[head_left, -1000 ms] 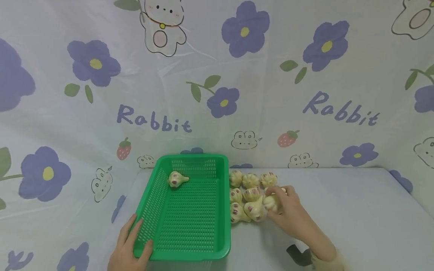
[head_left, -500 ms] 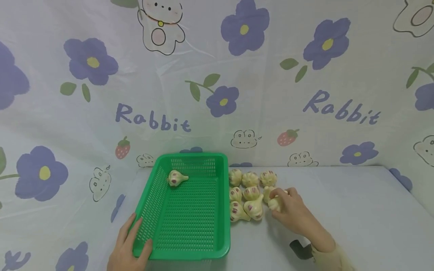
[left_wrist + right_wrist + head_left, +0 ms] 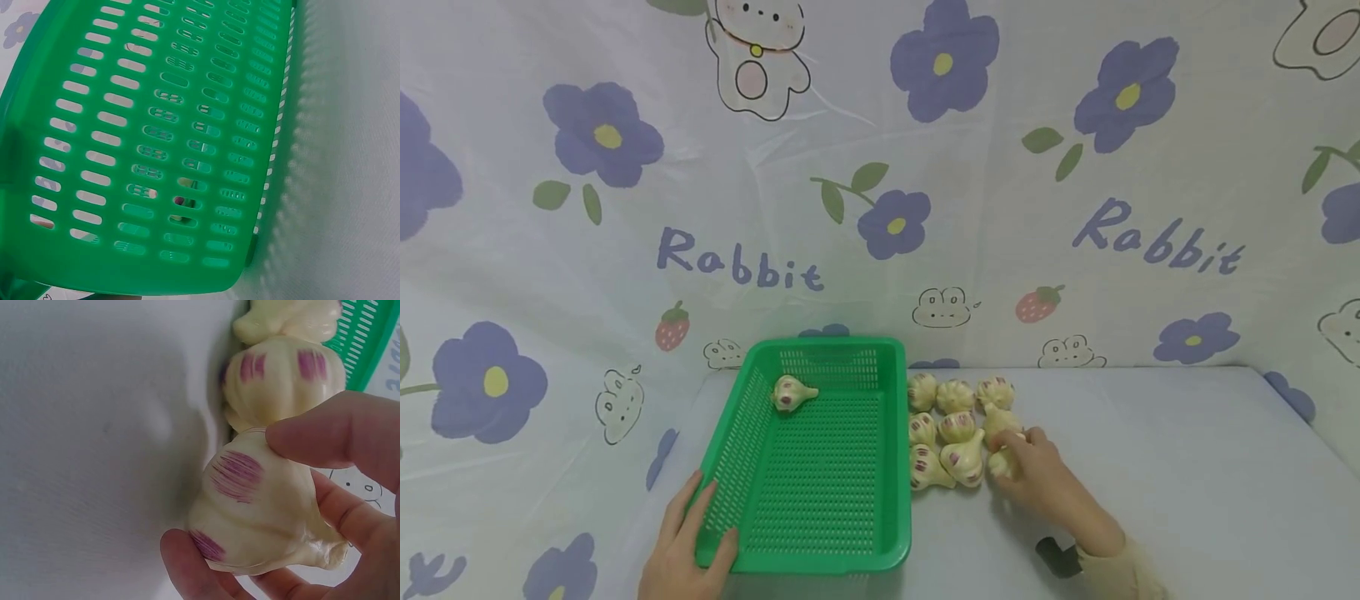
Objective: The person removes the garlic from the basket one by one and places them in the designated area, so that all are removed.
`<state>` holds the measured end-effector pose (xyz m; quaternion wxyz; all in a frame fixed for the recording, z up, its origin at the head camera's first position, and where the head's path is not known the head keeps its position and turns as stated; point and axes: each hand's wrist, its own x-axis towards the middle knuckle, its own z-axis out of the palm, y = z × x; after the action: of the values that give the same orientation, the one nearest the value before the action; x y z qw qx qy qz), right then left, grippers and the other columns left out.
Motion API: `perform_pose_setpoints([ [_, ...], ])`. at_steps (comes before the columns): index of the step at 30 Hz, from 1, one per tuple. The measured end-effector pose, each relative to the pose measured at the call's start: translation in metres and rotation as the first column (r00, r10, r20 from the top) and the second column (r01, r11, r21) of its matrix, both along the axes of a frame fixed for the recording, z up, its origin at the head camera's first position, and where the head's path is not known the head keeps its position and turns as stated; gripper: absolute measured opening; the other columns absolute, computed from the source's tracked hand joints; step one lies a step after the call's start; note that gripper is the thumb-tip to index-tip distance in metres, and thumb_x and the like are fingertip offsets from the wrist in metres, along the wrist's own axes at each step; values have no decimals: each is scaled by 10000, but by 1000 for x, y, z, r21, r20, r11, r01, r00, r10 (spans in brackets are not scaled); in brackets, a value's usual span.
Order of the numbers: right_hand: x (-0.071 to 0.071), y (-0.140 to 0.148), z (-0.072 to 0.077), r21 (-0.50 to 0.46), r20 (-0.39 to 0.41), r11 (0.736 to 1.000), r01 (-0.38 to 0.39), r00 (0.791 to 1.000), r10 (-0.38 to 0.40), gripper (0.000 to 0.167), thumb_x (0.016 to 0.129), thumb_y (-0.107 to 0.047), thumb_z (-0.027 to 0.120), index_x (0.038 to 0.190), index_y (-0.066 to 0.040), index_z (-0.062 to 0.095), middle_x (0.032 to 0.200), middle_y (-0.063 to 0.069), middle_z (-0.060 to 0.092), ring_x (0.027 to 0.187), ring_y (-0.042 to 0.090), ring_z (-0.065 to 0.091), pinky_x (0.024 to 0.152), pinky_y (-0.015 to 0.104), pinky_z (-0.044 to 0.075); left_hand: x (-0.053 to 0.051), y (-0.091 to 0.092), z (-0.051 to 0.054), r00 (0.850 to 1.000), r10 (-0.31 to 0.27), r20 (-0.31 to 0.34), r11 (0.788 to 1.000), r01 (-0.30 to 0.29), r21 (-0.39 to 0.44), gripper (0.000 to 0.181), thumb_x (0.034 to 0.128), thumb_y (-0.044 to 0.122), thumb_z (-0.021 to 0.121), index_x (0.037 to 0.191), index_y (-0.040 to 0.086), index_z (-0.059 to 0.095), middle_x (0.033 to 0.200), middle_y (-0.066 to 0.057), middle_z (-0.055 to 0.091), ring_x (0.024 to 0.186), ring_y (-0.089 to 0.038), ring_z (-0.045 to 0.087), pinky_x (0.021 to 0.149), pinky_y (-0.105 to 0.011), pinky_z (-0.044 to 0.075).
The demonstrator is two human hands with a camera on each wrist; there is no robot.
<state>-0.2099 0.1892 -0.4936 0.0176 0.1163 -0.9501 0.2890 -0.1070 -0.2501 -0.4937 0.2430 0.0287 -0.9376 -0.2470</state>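
In the head view my left hand (image 3: 685, 546) rests at the near left corner of a green plastic basket (image 3: 898, 467), its fairly straight fingers on the rim. My right hand (image 3: 1048, 483) holds a garlic bulb (image 3: 250, 512) between thumb and fingers, low over the table at the near right of a group of bulbs. Purple streaks mark its cream skin, and its stem points toward the palm in the right wrist view. Close to its left lies another garlic bulb (image 3: 964, 460); behind it sits one more bulb (image 3: 1002, 421). A single bulb (image 3: 790, 393) lies in the basket's far left corner.
Several garlic bulbs (image 3: 956, 396) stand in rough rows against the basket's right side. A dark patch (image 3: 1058, 557) shows beside the right wrist on the white table (image 3: 1187, 475). Behind the table hangs a flower-printed cloth (image 3: 985, 208).
My right hand has shifted slightly toward me with the garlic bulb, and the bulb behind it shows more fully. The left hand and basket keep their places.
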Motion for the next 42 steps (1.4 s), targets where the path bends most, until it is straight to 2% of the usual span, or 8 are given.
perform_pose_setpoints([
  [5,0,0,-4,5,4,1000,-11,1000,11,369,809,-59,800,1134,-150,650,1143,265,541,991,382,567,748,493,551,0,1,1,1000,-4,0,1000,4,0,606,914,210,741,1484,91,568,1588,-62,458,1352,-351,560,859,-553,606],
  [13,-1,-1,-7,22,-79,1000,-4,997,6,354,812,-39,806,1124,-142,675,1161,265,555,1028,422,579,790,533,545,1,1,1,1000,0,-23,1000,0,-5,613,899,205,753,1476,97,579,1580,-59,471,1333,-342,574,845,-543,609],
  [17,0,-4,-7,18,-86,1000,4,996,-3,348,802,-44,827,1112,-146,707,1174,267,564,1048,440,579,815,562,543,1,1,1,1000,1,-23,1000,-1,-1,612,899,195,751,1476,90,577,1580,-61,469,1330,-345,575,843,-546,609],
  [24,1,-6,-5,35,-79,999,15,997,-12,372,805,-91,847,1162,-134,748,1178,242,581,1046,404,569,795,507,537,0,0,-1,999,-7,-47,1000,7,-11,613,883,183,763,1462,83,588,1565,-70,481,1296,-344,597,786,-517,617],
  [31,4,-7,4,23,-110,1000,15,994,-12,435,771,-116,883,1189,-126,764,1176,254,574,1024,418,563,760,492,557,0,0,-2,998,-8,-58,1000,7,-12,615,876,167,769,1458,79,590,1562,-69,487,1295,-339,597,776,-509,620],
  [36,9,-6,14,4,-96,1000,21,995,-20,461,792,-147,867,1238,-142,751,1235,255,545,1097,446,543,786,533,573,0,0,-2,999,-7,-54,1000,6,-13,615,878,173,768,1460,81,589,1563,-71,485,1299,-344,593,793,-524,616],
  [42,14,-4,29,1,-125,999,34,992,-33,450,821,-137,836,1260,-147,741,1269,241,535,1146,437,532,807,534,571,0,1,-1,1000,0,-32,1000,0,0,609,887,183,752,1464,85,585,1571,-65,476,1314,-353,582,822,-546,608],
])
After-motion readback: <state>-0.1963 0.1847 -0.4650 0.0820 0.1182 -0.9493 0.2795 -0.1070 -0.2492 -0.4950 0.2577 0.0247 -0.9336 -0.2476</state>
